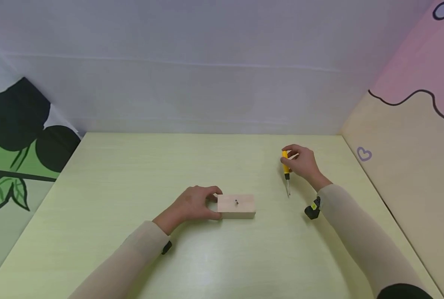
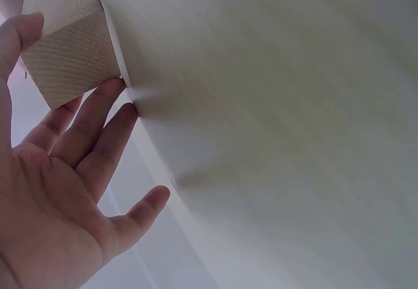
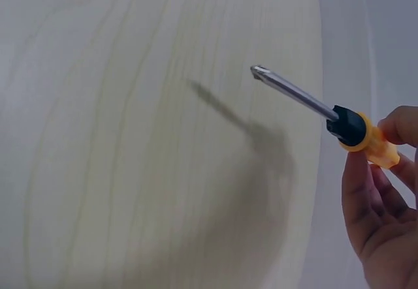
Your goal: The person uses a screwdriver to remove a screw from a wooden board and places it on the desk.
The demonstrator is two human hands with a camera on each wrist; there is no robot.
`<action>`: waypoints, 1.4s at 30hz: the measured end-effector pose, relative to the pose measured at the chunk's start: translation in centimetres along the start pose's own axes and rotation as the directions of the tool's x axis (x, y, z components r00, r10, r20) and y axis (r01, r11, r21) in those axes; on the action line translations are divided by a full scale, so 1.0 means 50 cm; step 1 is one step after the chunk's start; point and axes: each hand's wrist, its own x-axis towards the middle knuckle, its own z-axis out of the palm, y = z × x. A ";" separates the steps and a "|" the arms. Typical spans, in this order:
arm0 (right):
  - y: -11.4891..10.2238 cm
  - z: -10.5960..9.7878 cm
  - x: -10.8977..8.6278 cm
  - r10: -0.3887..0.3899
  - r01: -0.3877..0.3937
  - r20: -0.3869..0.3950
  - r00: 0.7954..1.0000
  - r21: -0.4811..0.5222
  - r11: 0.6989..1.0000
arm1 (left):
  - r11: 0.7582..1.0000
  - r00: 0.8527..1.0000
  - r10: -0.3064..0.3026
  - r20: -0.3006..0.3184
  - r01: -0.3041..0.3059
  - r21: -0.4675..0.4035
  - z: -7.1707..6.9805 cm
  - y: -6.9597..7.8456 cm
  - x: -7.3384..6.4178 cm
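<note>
A pale wooden block (image 1: 236,214) lies on the table, with a small metal piece (image 1: 236,202), looking like a screw, in the middle of its top. My left hand (image 1: 195,203) grips the left end of this block, thumb on the near side and fingers on the far side. Farther back on the right, my right hand (image 1: 302,162) holds a screwdriver (image 1: 286,166) by its yellow and black handle. Its metal shaft points down toward the table, and the right wrist view shows the tip (image 3: 260,72) apart from its shadow, clear of the surface.
The light wood-grain table (image 1: 132,166) reaches back to a plain pale wall (image 1: 207,95). Printed panels stand along both sides, dark and green shapes (image 1: 18,116) at left, pink and cream (image 1: 405,137) at right.
</note>
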 end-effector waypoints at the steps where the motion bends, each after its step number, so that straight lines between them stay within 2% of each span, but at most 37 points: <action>1: 0.003 0.000 0.001 0.004 -0.004 0.003 1.000 0.000 1.000 | 1.000 1.000 0.000 0.000 0.000 0.001 0.000 0.000 0.000; 23: 0.042 0.018 0.024 0.095 -0.095 0.086 0.992 -0.003 0.996 | 1.000 1.000 0.001 0.004 -0.001 0.000 -0.001 -0.001 0.001; 30: 0.040 0.026 0.028 0.141 -0.143 0.106 0.984 0.010 0.990 | 1.000 1.000 0.000 -0.001 0.000 0.021 0.002 -0.006 0.002; 42: 0.045 0.029 0.033 0.206 -0.203 0.139 0.969 -0.031 0.979 | 1.000 1.000 0.002 -0.002 -0.002 0.009 -0.001 -0.003 -0.002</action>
